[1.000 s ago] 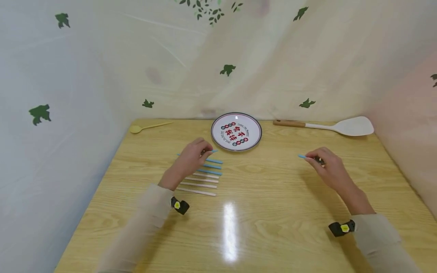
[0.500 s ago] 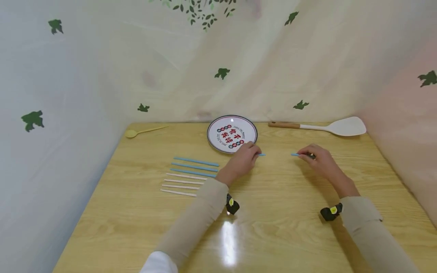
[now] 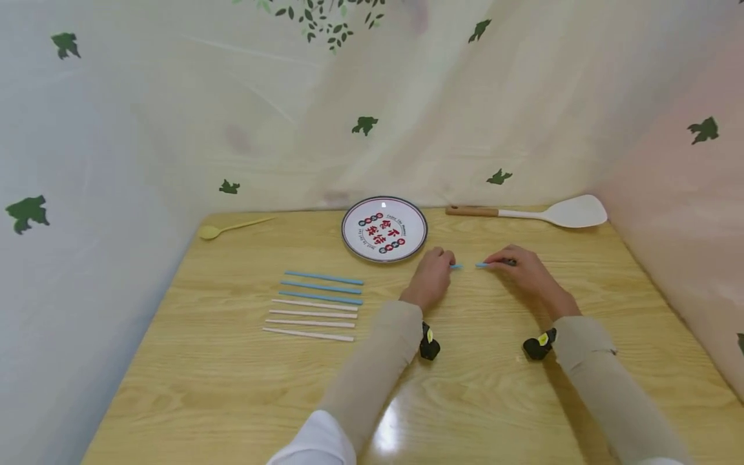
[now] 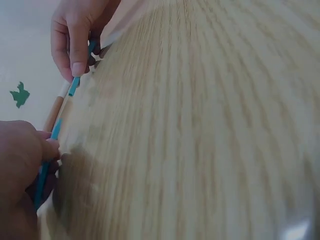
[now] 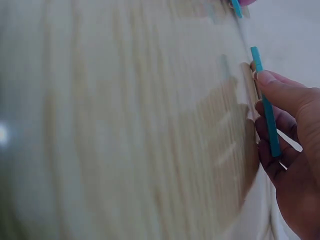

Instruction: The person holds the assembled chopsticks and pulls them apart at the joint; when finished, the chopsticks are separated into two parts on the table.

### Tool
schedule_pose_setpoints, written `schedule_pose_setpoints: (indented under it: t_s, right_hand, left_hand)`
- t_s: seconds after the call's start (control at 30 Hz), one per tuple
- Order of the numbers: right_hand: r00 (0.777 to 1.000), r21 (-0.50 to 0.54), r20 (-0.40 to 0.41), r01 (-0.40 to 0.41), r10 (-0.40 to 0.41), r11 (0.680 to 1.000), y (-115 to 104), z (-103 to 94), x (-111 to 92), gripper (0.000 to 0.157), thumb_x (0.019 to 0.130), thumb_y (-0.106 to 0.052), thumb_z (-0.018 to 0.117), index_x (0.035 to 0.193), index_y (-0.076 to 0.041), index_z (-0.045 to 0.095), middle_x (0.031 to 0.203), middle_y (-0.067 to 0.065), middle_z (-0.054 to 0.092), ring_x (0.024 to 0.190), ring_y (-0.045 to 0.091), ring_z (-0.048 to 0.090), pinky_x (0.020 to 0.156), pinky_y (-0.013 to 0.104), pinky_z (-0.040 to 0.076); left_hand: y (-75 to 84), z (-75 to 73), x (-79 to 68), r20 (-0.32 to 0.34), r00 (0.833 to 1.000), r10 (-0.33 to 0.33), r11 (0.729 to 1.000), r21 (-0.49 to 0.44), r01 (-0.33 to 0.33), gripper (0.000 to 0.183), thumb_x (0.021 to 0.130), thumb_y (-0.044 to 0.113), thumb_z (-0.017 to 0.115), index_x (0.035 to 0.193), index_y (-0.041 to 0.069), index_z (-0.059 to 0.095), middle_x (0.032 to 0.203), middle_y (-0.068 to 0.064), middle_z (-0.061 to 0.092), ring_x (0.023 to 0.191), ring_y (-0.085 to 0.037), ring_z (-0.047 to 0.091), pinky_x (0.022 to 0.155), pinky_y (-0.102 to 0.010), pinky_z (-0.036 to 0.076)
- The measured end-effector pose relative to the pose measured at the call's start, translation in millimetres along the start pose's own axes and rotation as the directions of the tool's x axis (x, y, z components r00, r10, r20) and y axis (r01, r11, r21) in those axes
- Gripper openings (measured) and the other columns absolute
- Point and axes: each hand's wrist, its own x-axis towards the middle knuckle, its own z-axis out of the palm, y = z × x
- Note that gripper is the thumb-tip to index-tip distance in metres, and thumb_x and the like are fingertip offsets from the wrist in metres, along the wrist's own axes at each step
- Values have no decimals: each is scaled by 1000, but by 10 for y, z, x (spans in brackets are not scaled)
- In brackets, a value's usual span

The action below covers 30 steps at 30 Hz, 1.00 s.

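Note:
My left hand (image 3: 429, 279) pinches a blue chopstick (image 4: 56, 129), whose tip shows beyond the fingers to the right of the plate in the head view. Facing it, my right hand (image 3: 523, 270) pinches another blue chopstick (image 5: 269, 112) between thumb and fingers. The two blue tips point at each other with a small gap between them, low over the table. On the left lie three blue chopsticks (image 3: 321, 288) above several whitish chopsticks (image 3: 310, 323), in near-parallel rows. In the head view the hands hide most of both held chopsticks.
A round plate (image 3: 354, 248) with red lettering sits at the back, just left of my left hand. At the back right rests a spatula (image 3: 575, 212) with a wooden handle; at the back left, a yellow spoon (image 3: 210, 232). Fabric walls enclose the wooden table (image 3: 482, 400).
My left hand has carried its blue chopstick from above the row on the left to the right, past the plate. My right hand keeps its chopstick; the tips are now closer together.

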Motion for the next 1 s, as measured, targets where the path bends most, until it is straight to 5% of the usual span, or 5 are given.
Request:
schedule_pose_setpoints:
  t_s: [0.2, 0.47, 1.0]
  right_hand:
    - [1000, 2, 6, -4, 4, 1000, -5, 56, 89, 17, 91, -24, 65, 101, -14, 74, 97, 7, 64, 86, 18, 54, 77, 31, 42]
    - [1000, 3, -10, 2, -2, 1000, 19, 89, 158, 15, 90, -21, 67, 99, -13, 75, 91, 7, 63, 82, 16, 52, 73, 29, 41]
    - [999, 13, -25, 22, -21, 1000, 22, 154, 196, 15, 89, -19, 68, 100, -12, 76, 91, 8, 62, 80, 18, 48, 71, 31, 37]
  left_hand:
    - [-37, 92, 91, -94, 995, -33, 999, -7, 32, 13, 97, 16, 56, 105, 16, 66, 103, 0, 56, 95, -16, 53, 84, -26, 44]
    - [-108, 183, 131, -154, 988, 5, 997, -71, -16, 11, 96, 14, 56, 102, 15, 66, 98, -1, 54, 92, -17, 50, 81, -27, 42]
    - [-103, 185, 95, -141, 990, -7, 998, -70, -3, 14, 98, 15, 52, 107, 16, 64, 103, 0, 51, 97, -17, 48, 86, -28, 41]
